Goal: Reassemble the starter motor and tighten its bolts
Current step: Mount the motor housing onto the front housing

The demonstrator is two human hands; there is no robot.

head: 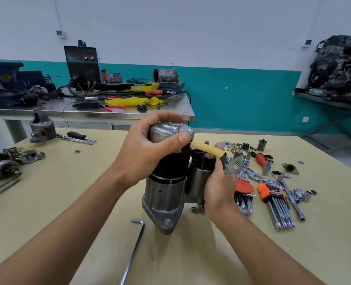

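The starter motor (166, 192) stands upright on the beige table, its silver end cap up and its mounting flange down. My left hand (148, 149) wraps the top of the black body, thumb across the cap's edge. The solenoid (199, 173) sits on the motor's right side. My right hand (217, 182) grips the solenoid and pins the yellow-sleeved lead (208, 149) with its metal ring terminal (233, 166) under the thumb. A long hex key (134, 243) lies on the table in front of the motor.
Hex key sets in orange holders (268, 192), sockets, spanners and washers are scattered right of the motor. Another motor housing (42, 128), a screwdriver (78, 135) and dismantled parts (3, 161) lie at the left. A steel bench (88, 114) with a welder stands behind.
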